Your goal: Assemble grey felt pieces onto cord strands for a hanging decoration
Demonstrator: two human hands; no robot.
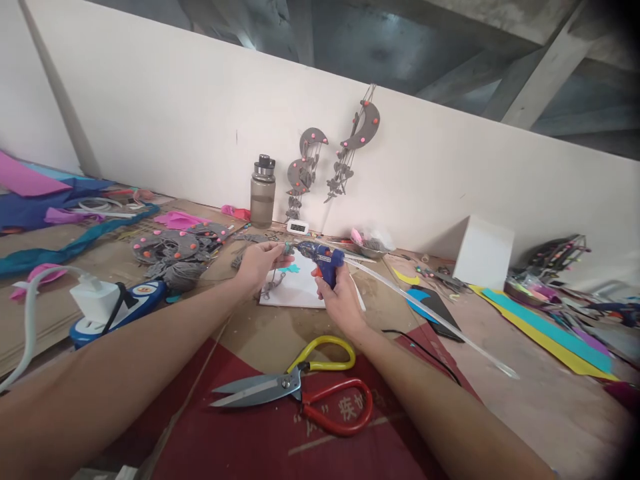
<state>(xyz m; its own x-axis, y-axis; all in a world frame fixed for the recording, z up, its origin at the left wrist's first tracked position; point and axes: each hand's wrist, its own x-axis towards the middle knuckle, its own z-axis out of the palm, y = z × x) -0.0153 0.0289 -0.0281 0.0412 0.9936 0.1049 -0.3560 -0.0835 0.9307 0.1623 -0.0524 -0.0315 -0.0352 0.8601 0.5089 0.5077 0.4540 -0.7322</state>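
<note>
My right hand (336,293) grips a blue glue gun (320,259), its nozzle pointing left, with a long clear glue stick (430,317) trailing out the back to the right. My left hand (260,261) pinches a small grey and teal craft piece (289,249) right at the nozzle tip. Both hands hover over a white sheet (295,287) that carries a teal cut-out and a small grey chain piece.
Large scissors (295,390) with yellow and red handles lie on a red mat close to me. A power strip with a white charger (100,303) sits left. Grey felt shapes (173,248), a bottle (263,191), a white box (483,252) and coloured foam strips (545,327) surround the work area.
</note>
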